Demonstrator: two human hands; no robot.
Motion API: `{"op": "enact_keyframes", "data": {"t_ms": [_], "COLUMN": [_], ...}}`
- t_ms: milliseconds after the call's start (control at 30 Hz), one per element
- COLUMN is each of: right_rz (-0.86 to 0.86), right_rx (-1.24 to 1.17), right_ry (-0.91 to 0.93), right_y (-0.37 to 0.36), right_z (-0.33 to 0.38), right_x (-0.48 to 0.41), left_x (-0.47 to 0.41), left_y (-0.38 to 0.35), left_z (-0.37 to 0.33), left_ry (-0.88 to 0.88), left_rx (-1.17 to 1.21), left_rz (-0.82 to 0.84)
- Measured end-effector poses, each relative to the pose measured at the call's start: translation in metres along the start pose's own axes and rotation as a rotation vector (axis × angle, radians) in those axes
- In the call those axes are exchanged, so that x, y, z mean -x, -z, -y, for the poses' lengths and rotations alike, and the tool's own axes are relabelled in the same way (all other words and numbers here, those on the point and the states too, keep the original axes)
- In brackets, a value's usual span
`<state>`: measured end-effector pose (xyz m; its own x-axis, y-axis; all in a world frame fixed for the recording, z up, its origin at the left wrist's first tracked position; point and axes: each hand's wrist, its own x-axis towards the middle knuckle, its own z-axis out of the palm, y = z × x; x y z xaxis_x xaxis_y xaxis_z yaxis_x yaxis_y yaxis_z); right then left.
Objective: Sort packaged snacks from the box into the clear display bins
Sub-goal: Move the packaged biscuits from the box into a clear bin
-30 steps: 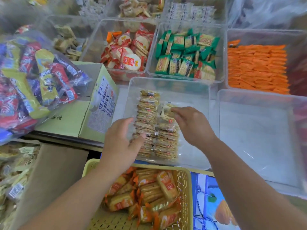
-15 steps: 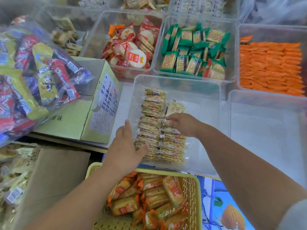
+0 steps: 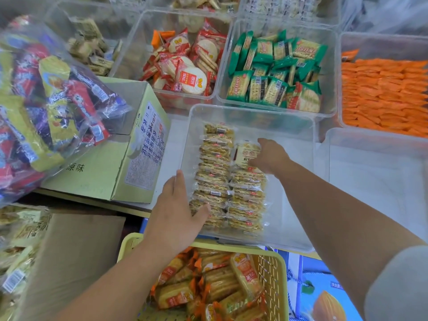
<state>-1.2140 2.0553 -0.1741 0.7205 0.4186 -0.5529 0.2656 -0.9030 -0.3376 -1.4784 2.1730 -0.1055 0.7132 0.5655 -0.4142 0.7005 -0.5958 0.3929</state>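
Clear bin holds rows; left hand spread flat; right hand grasps packet, fingertips hidden.

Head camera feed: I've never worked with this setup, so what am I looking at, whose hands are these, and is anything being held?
There is no machine. A person wears one wide-angle camera on the head, looking down at their own bare hands. The left hand rests open against the near left wall of a clear bin, thumb touching the left row of clear-wrapped biscuit packets. The right hand reaches into the same bin and touches a loose packet at the far end of the shorter right row; whether it grips it cannot be told. Behind stand bins of red-wrapped round crackers, green-wrapped crackers and orange packets. A yellow basket of snacks sits nearest.
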Motion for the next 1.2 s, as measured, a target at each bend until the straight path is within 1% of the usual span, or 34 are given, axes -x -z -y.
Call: {"op": "enact_keyframes", "data": {"t_ms": [133,200,300,400,500,600,667,700,833,933,1033,1133,1200], "right_rz": [0.0,-0.025,-0.08,-0.158,-0.294,-0.384,-0.39,-0.374,-0.242,-0.172,-0.223,-0.278,-0.261], "right_rx": [0.168,0.115,-0.043,-0.213,-0.451,-0.752,-0.968,-1.033,-1.145,-1.133,-1.029,-0.885,-0.735], "right_ry": [-0.051,-0.063,-0.016,0.008,0.02,-0.041,-0.143,-0.183,-0.289,-0.299,-0.244,-0.114,-0.004], "right_y": [-0.001,0.001,0.005,0.005,0.001,-0.007,-0.013,-0.016,-0.029,-0.034,-0.036,-0.038,-0.038], "right_z": [-0.001,-0.003,-0.004,-0.009,-0.016,-0.02,-0.019,-0.019,-0.021,-0.025,-0.024,-0.021,-0.019], "right_x": [-0.004,-0.004,-0.001,0.004,0.011,0.017,0.016,0.015,0.008,0.008,0.01,0.017,0.021], "left_x": [-0.003,-0.003,-0.003,-0.009,-0.032,-0.068,-0.095,-0.108,-0.145,-0.157,-0.163,-0.166,-0.167], "left_y": [-0.001,0.0,0.003,0.011,0.023,0.029,0.03,0.029,0.021,0.011,0.003,0.002,0.003], "left_z": [0.0,-0.001,-0.004,-0.016,-0.036,-0.058,-0.07,-0.074,-0.079,-0.077,-0.076,-0.075,-0.073], "left_ry": [-0.009,-0.005,-0.041,-0.189,-0.349,-0.429,-0.464,-0.474,-0.445,-0.421,-0.366,-0.356,-0.387], "left_rx": [-0.025,-0.042,-0.11,-0.177,-0.197,-0.268,-0.343,-0.378,-0.479,-0.559,-0.604,-0.663,-0.674], "left_rz": [-0.031,-0.035,-0.059,-0.116,-0.157,-0.121,-0.102,-0.083,0.022,0.061,0.05,0.013,-0.004]}}
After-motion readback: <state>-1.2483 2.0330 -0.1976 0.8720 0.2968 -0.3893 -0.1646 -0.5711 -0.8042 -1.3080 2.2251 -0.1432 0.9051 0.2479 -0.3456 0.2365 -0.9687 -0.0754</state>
